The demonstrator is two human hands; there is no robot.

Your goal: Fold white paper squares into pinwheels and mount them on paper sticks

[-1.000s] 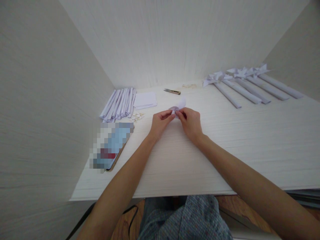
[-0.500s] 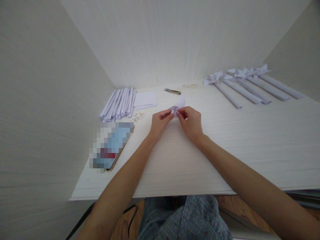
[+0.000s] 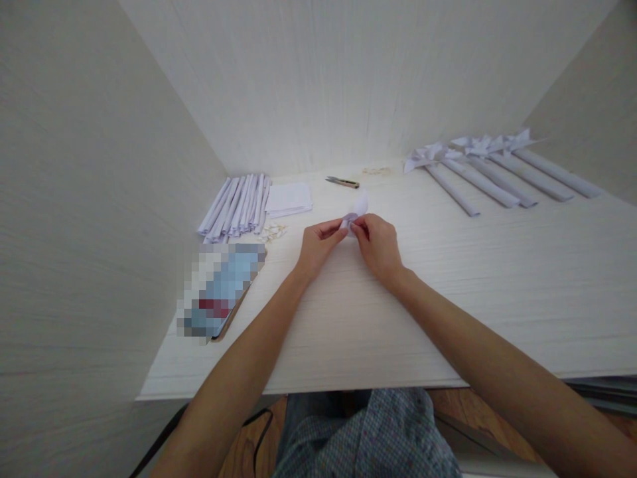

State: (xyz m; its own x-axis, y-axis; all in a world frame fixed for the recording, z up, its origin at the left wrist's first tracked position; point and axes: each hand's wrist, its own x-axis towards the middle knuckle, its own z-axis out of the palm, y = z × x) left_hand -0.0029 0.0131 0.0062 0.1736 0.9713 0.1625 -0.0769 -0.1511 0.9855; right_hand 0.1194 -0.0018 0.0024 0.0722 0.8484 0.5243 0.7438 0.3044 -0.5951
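My left hand (image 3: 319,245) and my right hand (image 3: 377,244) meet above the middle of the table, both closed in a pinch. Between their fingertips is a curled piece of white paper (image 3: 361,203); one rounded flap of it stands up behind the fingers. The fingers cover the lower part of the paper, so its exact folds are hidden. Several small cotton swab pieces (image 3: 273,232) lie to the left of my left hand. Beyond my hands rests a pair of thread snips (image 3: 342,182).
At the back left lie a bundle of rolled paper tubes (image 3: 237,204) and a stack of square paper sheets (image 3: 289,199). A blurred phone (image 3: 226,292) is at the left. Paper pinwheels on paper sticks (image 3: 492,176) line the back right. Thin pale bits (image 3: 377,171) lie near the back wall (image 3: 318,86).
Both hands keep nearly the same place and hold on the paper. The right hand's fingers have shifted very slightly. Nothing else on the table has moved.
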